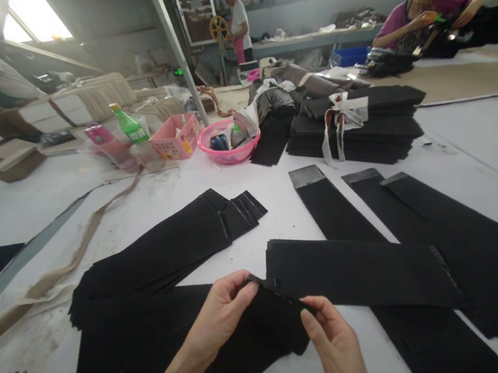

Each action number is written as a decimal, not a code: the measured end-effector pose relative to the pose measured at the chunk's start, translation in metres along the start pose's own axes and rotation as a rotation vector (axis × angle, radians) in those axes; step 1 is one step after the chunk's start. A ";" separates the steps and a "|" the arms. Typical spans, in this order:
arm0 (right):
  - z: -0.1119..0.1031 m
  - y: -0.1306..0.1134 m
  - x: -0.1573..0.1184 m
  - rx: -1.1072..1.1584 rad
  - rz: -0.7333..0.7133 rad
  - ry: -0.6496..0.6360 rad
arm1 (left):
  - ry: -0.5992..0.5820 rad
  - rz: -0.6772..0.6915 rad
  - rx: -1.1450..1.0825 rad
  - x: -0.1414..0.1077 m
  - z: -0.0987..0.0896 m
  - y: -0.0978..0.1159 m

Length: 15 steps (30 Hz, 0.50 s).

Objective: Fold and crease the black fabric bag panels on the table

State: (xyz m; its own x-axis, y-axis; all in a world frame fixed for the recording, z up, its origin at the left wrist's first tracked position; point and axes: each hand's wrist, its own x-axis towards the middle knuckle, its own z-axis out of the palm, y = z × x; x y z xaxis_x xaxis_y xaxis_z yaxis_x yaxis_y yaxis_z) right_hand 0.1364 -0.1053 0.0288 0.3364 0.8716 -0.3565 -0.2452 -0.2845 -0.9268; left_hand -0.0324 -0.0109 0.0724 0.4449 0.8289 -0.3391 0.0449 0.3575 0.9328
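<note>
A black fabric piece (pixel 278 316) is stretched between my two hands near the bottom centre. My left hand (pixel 229 306) pinches its upper left edge between thumb and fingers. On the other side, my right hand (pixel 331 332) pinches the upper right corner. Beneath and to the left lies a larger black sheet (pixel 141 343) on the white table (pixel 272 183). A fanned stack of black pieces (pixel 169 237) rests just beyond my left hand. Past my right hand lies a black strip stack (pixel 357 271), crossing other long black strips (pixel 342 208).
Farther back are a pink basket (pixel 227 158), a pink box (pixel 175 137), a green bottle (pixel 129 125) and a tied black bundle (pixel 356 136). Beige straps (pixel 48 282) lie at the left. One person (pixel 240 23) stands at the back; another (pixel 398 26) is at the upper right.
</note>
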 end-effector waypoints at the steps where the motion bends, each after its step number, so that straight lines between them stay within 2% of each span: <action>1: 0.000 0.002 0.000 0.012 0.002 -0.032 | 0.002 0.002 -0.007 0.000 0.000 0.000; 5: 0.004 0.011 -0.004 0.041 -0.004 -0.172 | 0.028 0.025 -0.039 -0.001 0.001 0.002; 8: 0.013 0.016 -0.008 0.029 0.014 -0.231 | 0.080 0.066 -0.042 -0.002 0.001 0.003; 12: 0.027 0.025 -0.012 -0.048 -0.031 -0.242 | 0.134 0.101 -0.036 -0.004 -0.001 0.005; 15: 0.037 0.034 -0.012 -0.006 -0.050 -0.208 | 0.116 0.103 -0.055 -0.006 -0.004 0.008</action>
State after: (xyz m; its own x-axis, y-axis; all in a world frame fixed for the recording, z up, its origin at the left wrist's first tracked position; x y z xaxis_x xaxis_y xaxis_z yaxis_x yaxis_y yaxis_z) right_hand 0.0904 -0.1107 0.0064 0.1529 0.9481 -0.2788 -0.2271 -0.2409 -0.9436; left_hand -0.0378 -0.0116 0.0811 0.3385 0.9053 -0.2567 -0.0463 0.2885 0.9564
